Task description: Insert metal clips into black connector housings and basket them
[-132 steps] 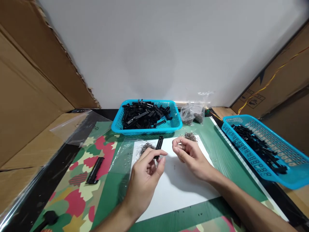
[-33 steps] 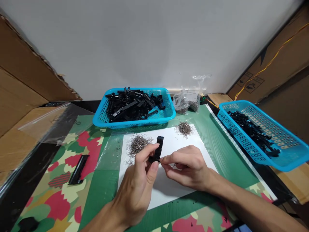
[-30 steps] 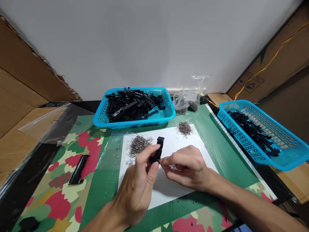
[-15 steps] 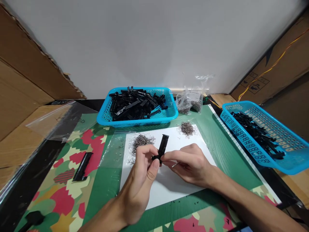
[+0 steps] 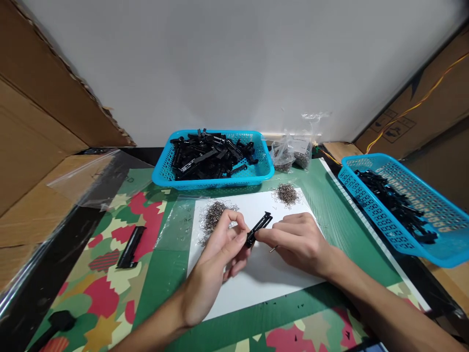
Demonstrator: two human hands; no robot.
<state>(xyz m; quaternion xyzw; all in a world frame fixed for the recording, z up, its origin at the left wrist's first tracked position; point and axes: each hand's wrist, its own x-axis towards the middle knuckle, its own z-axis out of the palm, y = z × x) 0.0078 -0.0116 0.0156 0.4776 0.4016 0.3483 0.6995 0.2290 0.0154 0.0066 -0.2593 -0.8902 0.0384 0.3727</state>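
Above a white sheet, my left hand grips the lower end of a slim black plastic part, which tilts up to the right. My right hand has its fingertips against the part's right side, and a thin metal tool pokes out beneath those fingers. Small metal springs lie in one pile behind my left hand and another pile at the back of the sheet.
A blue basket of black parts stands at the back, another blue basket at the right. Plastic bags sit beside the first. A single black part lies at left, a black object nearer.
The held black part has turned from nearly upright to a rightward slant, showing a slotted side. Both hands have shifted slightly right, and the view has moved a little.
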